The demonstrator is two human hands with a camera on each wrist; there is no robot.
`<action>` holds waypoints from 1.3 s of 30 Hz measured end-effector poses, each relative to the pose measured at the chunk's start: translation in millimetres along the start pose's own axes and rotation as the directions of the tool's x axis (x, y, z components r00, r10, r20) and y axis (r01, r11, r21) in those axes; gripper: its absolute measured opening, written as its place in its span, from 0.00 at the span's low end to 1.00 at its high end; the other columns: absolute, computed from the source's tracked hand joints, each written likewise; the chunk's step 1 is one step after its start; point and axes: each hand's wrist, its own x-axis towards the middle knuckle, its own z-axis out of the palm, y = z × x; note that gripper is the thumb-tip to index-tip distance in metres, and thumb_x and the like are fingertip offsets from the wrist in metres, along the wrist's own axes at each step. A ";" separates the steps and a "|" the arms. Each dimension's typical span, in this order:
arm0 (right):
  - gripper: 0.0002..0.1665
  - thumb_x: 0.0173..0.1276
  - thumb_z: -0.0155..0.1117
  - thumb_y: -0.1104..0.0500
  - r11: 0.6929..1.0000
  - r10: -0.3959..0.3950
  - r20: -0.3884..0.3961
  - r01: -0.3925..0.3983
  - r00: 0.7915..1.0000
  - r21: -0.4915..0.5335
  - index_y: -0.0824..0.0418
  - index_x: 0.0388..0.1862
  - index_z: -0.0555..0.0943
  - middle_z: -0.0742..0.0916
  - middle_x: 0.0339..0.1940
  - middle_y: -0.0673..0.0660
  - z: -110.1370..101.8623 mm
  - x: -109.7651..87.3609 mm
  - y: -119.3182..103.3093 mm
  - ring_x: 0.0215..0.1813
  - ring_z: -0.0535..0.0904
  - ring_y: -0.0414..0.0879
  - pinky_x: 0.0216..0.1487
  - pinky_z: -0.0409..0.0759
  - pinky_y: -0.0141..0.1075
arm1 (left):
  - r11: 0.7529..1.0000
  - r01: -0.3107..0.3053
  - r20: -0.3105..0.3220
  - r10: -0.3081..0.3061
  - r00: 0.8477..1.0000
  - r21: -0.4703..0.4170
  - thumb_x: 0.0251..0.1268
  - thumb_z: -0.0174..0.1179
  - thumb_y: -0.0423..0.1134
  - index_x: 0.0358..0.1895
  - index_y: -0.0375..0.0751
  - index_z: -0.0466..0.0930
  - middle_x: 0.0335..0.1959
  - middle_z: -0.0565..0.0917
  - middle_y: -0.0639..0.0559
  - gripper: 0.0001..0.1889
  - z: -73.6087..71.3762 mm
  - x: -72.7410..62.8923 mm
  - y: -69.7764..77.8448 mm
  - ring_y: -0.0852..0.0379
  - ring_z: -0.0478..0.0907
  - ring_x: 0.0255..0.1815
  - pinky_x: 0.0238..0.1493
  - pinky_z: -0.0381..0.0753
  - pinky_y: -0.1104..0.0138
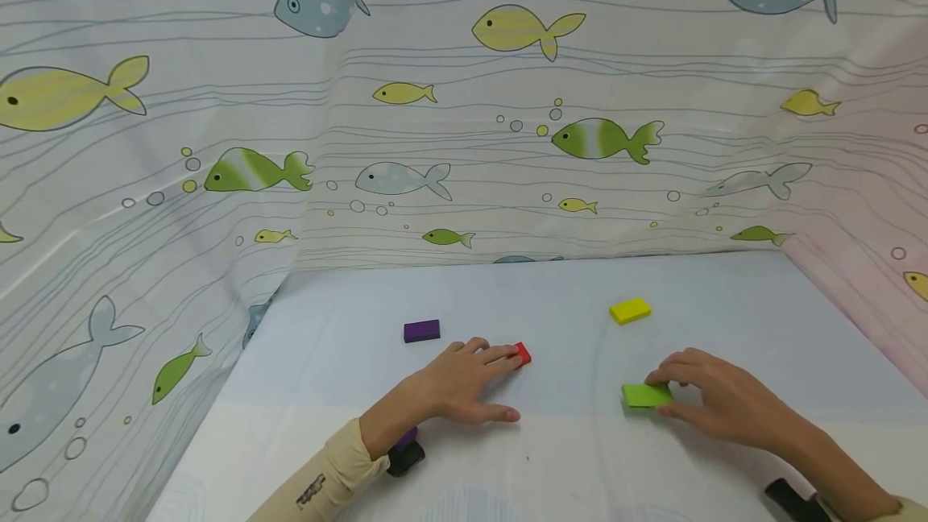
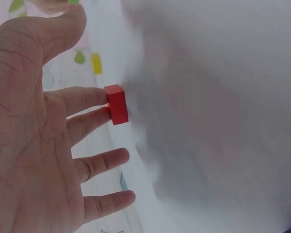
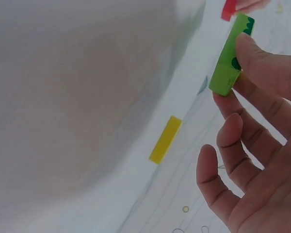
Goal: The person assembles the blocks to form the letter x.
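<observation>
Left fingers (image 2: 82, 100): nearly straight, two tips touching red block (image 2: 119, 106)
Right fingers (image 3: 253, 132): curled, pinching green block (image 3: 225, 73) with thumb
Green block: right of red block
Desk (image 1: 551, 288): yellow block (image 1: 631, 311) beyond green block, purple block (image 1: 422, 331) left of red block

Red block (image 1: 524, 354) in downward head view, wrist close-ups

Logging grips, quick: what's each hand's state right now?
Left hand: open, touching the red rectangular block.
Right hand: closed, holding the light-green rectangular block.
</observation>
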 end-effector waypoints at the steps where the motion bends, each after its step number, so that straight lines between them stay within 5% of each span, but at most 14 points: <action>1: 0.17 0.53 0.79 0.49 1.000 0.002 -0.005 -0.002 1.000 0.000 0.41 0.42 0.85 0.81 0.41 0.33 0.1 0.8 -1.0 0.44 0.78 0.37 0.41 0.80 0.38 | 1.000 0.001 -0.001 -0.001 1.000 0.004 0.63 0.47 0.74 0.77 0.55 0.60 0.75 0.62 0.59 0.43 -0.4 0.1 0.7 0.51 0.64 0.67 0.62 0.67 0.52; 15: 0.18 0.50 0.81 0.53 0.999 0.032 -0.105 -0.027 0.994 0.044 0.43 0.41 0.86 0.82 0.40 0.34 6.2 10.5 -15.4 0.38 0.75 0.34 0.33 0.76 0.31 | 0.999 0.007 -0.008 -0.007 1.000 0.035 0.63 0.46 0.74 0.77 0.57 0.60 0.75 0.63 0.59 0.42 5.6 2.4 -0.6 0.51 0.65 0.66 0.61 0.68 0.52; 39: 0.18 0.52 0.81 0.53 0.987 0.159 -0.084 -0.156 0.984 0.042 0.45 0.42 0.86 0.83 0.39 0.38 27.1 32.0 -40.6 0.38 0.76 0.38 0.34 0.75 0.32 | 0.997 0.030 0.055 -0.027 0.998 -0.066 0.65 0.44 0.74 0.77 0.59 0.60 0.76 0.61 0.61 0.41 -4.2 3.5 -3.4 0.51 0.64 0.67 0.61 0.68 0.52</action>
